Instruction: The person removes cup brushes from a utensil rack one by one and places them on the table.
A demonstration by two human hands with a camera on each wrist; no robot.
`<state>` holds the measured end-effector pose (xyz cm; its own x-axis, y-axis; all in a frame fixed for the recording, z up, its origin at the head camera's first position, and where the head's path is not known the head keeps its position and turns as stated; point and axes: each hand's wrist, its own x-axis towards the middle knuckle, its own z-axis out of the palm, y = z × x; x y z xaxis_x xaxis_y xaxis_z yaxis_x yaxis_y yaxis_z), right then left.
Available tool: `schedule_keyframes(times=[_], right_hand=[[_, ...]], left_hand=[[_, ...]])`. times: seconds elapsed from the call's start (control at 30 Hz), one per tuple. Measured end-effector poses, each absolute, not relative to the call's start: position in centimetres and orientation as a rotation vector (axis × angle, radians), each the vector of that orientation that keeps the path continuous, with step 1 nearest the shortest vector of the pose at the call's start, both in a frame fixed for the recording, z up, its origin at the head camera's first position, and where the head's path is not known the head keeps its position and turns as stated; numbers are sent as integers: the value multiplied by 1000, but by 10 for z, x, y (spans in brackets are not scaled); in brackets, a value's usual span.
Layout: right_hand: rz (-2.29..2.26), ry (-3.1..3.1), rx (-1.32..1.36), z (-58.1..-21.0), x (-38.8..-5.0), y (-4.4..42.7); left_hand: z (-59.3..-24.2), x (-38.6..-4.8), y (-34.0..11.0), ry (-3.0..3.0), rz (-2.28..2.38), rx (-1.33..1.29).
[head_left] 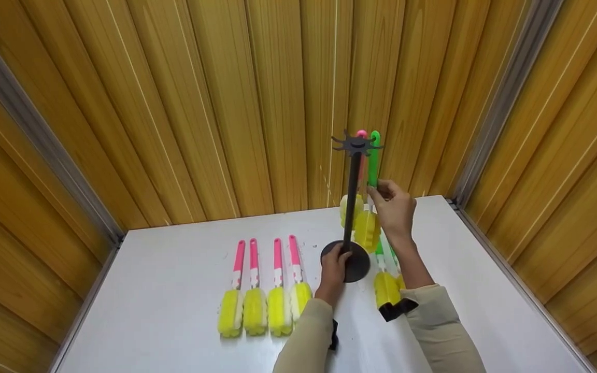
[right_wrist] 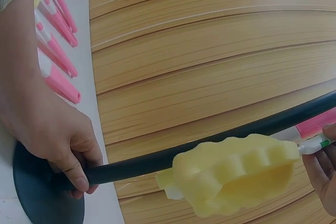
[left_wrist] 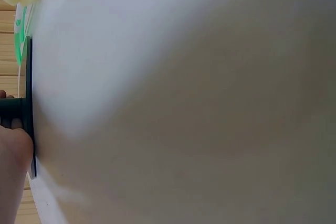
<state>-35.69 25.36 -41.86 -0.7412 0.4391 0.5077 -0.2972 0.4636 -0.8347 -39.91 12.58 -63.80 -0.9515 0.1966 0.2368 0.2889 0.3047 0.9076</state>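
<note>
A black stand (head_left: 352, 197) with a round base and a ring of hooks at its top stands upright on the white table. My left hand (head_left: 333, 272) grips its pole just above the base (right_wrist: 39, 192). With thumb and fingers my right hand (head_left: 396, 210) pinches a green-handled sponge brush (head_left: 373, 166) at the lower handle. Its looped top is by the hooks (head_left: 357, 145); I cannot tell whether it is hooked. The yellow sponge head (right_wrist: 236, 174) hangs down beside the pole. Behind the pole hangs a pink-handled sponge brush (head_left: 361, 133), partly hidden.
Several pink-handled sponge brushes (head_left: 254, 311) lie in a row left of the stand, handles pointing away. Green-handled sponge brushes (head_left: 386, 287) lie to the right, partly covered by my right arm. Wood-patterned walls (head_left: 226, 103) enclose the white table (head_left: 164, 290) at the back and sides.
</note>
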Motion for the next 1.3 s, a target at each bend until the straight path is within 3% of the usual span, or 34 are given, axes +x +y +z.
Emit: schedule_keyframes(times=[1.3], right_hand=[[1327,-2038,-177,-421,-345,269]], left_hand=[[-638,-401,124,-2412,-1911,-432]])
